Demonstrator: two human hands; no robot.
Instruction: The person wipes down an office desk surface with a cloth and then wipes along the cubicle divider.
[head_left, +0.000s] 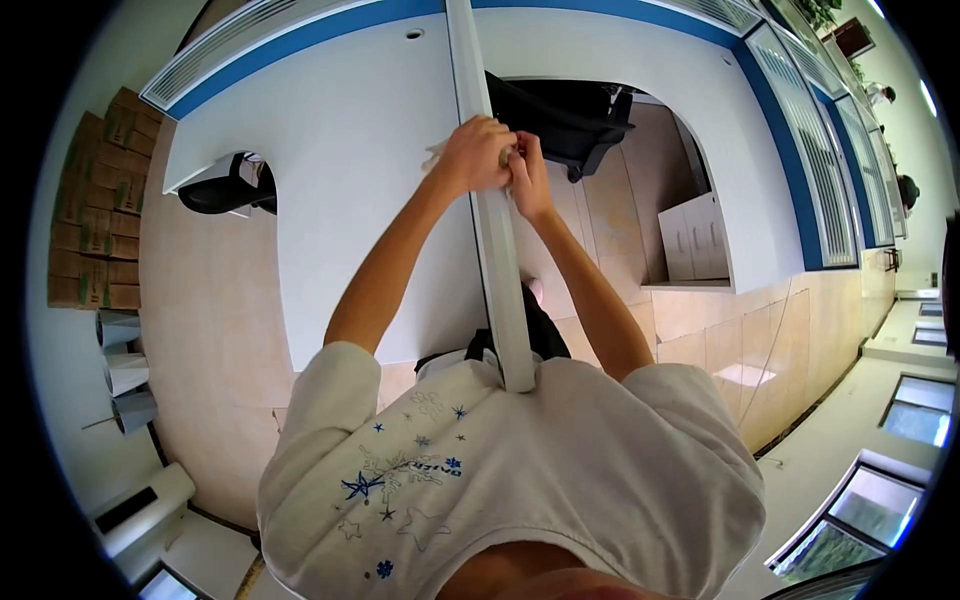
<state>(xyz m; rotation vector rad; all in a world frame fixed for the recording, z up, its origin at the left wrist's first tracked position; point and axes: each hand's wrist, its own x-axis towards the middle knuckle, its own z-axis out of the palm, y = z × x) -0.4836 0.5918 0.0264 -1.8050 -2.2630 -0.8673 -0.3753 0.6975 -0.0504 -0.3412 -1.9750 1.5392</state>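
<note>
My left hand (474, 155) rests over the top of a narrow white partition rail (498, 250), its fingers curled around something pale and small that I cannot make out. Against it, on the right side of the rail, my right hand (528, 178) has its fingers pinched together at the same small thing. Pale tips of some soft-looking item (434, 156) stick out to the left of my left hand, above the white desk (370, 220). The fingers hide most of what lies between the two hands.
Black office chairs (560, 115) stand at the desks on both sides. A white drawer cabinet (694, 238) is under the right desk. Stacked cardboard boxes (100, 210) line the left wall. Blue-edged partitions (800, 150) run behind the desks. Other people are far off at the right.
</note>
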